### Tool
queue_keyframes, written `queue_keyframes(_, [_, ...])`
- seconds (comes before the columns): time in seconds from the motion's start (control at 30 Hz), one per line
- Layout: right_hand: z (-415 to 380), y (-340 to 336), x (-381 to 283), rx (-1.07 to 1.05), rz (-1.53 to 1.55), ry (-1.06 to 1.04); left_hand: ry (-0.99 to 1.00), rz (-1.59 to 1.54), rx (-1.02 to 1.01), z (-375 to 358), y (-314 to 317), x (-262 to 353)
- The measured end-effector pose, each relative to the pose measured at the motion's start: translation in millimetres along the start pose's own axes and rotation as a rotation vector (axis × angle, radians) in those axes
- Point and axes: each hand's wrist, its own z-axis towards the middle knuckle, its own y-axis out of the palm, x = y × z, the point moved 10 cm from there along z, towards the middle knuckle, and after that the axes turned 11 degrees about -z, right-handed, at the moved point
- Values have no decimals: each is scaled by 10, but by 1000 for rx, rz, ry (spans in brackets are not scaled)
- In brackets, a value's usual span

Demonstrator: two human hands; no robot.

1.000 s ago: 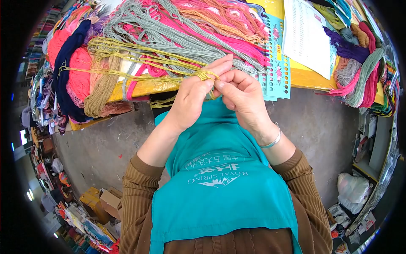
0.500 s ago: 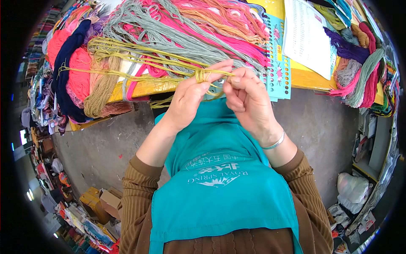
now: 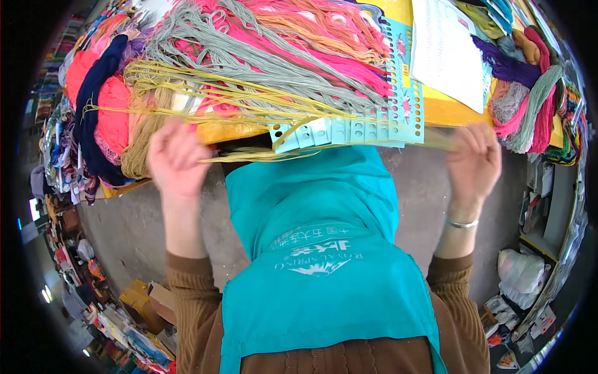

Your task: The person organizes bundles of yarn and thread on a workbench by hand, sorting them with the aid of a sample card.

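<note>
My left hand, blurred by motion, is closed at the table's front edge, with strands of olive-yellow thread meeting its fingertips. Far to the right, my right hand is also closed, in a pinch. A blurred streak of the same thread runs into it from the left. More olive-yellow thread lies across the grey-green skeins on the table. Beneath the stretched strands are light-blue cards with punched holes. Motion blur hides the exact finger positions.
Pink and orange skeins cover the yellow table. A navy skein hangs over its left side. A printed sheet lies right of the cards, and several coloured skeins lie farther right. Cardboard boxes stand on the floor.
My hands were together at the middle, working the olive-yellow thread. They have moved wide apart, left and right, drawing strands out between them and uncovering the front punched cards.
</note>
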Motion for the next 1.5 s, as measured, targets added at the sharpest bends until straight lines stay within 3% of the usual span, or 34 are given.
queue_keyframes(0.03, [-29,-167,-206,-103,79,12,46,-15,22,-104,-108,344])
queue_keyframes(0.13, [-333,-1461,-1021,348,-234,-155,423,138,159,-628,-332,1550])
queue_keyframes(0.17, [-497,-1944,-1321,512,-336,-178,450,160,115,-842,-503,2086])
queue_keyframes(0.2, [-702,-2331,-1592,706,-422,-175,628,160,245,-1125,-601,2504])
queue_keyframes(0.23, [-919,-2834,-1935,847,-518,-209,661,232,237,-1381,-742,3060])
queue_keyframes(0.27, [-1174,-3081,-2220,1067,-610,-263,870,284,391,-1771,-845,3586])
queue_keyframes(0.3, [-1425,-3315,-2495,1261,-685,-302,1077,334,546,-2100,-880,3869])
queue_keyframes(0.33, [-1653,-3675,-2806,1364,-735,-324,1158,393,591,-2206,-775,3894])
queue_keyframes(0.4, [-1777,-3431,-3078,1506,-938,-444,1322,511,682,-2400,-408,3841])
queue_keyframes(0.5, [-1119,-2742,-2664,1046,-1112,-450,1026,617,527,-1752,-88,3328])
queue_keyframes(0.53, [-808,-2427,-2360,815,-1203,-360,832,589,422,-1363,-96,2957])
queue_keyframes(0.6, [-325,-1382,-1675,426,-1910,-501,523,501,322,-674,-85,1823])
queue_keyframes(0.63, [-184,-1176,-1284,443,-1536,-321,319,385,278,-385,-117,1189])
queue_keyframes(0.67, [-86,-885,-918,335,-1538,-235,430,445,497,-318,-94,654])
queue_keyframes(0.7, [-24,-654,-594,226,-1538,-149,184,347,324,-101,-306,261])
queue_keyframes(0.73, [7,-395,-271,46,-1427,-124,57,341,307,13,-257,-295])
queue_keyframes(0.77, [7,-137,25,-130,-1309,-99,-84,393,313,74,-284,-765])
queue_keyframes(0.8, [3,58,287,-218,-1238,-14,-211,563,195,131,-155,-1184])
queue_keyframes(0.9, [-115,596,720,-418,-1096,193,-412,874,35,221,40,-2048])
queue_keyframes(1.0, [-157,681,940,-536,-1033,203,-322,843,-68,332,182,-2303])
queue_keyframes(1.03, [-135,643,923,-471,-1006,186,-289,811,-98,357,241,-2327])
queue_keyframes(1.13, [-5,507,819,-333,-1141,158,-186,1031,-43,440,76,-2231])
queue_keyframes(1.23, [178,330,740,-209,-1340,-66,-222,1069,85,442,-134,-2162])
queue_keyframes(1.5, [419,188,849,-228,-1469,-60,-290,993,266,359,-59,-2109])
